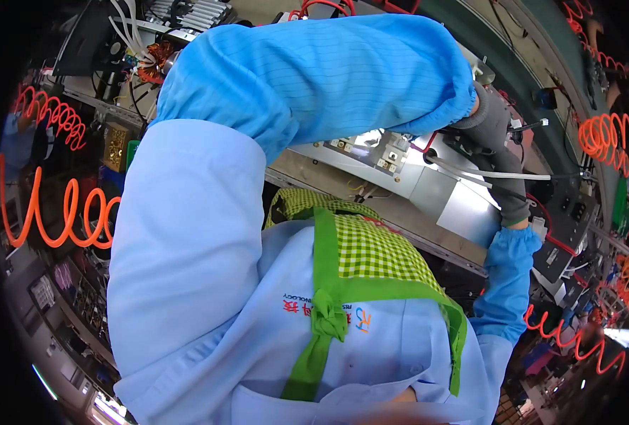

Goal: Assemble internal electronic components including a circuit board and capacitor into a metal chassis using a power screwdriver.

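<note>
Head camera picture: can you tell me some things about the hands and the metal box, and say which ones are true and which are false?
1. Both hands wear grey gloves. True: the left hand and right hand are gloved.
2. The sleeves are red. False: the sleeve covers are blue.
3. The hands are at a grey metal unit. True.
4. The coiled hoses are green. False: they are orange-red.
5. The apron is plain white. False: it is green-and-yellow checked.

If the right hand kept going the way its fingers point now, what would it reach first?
The gloved right hand points up toward the left hand, just above it over the grey metal chassis. It would probably meet that hand first, though depth is unclear.
</note>
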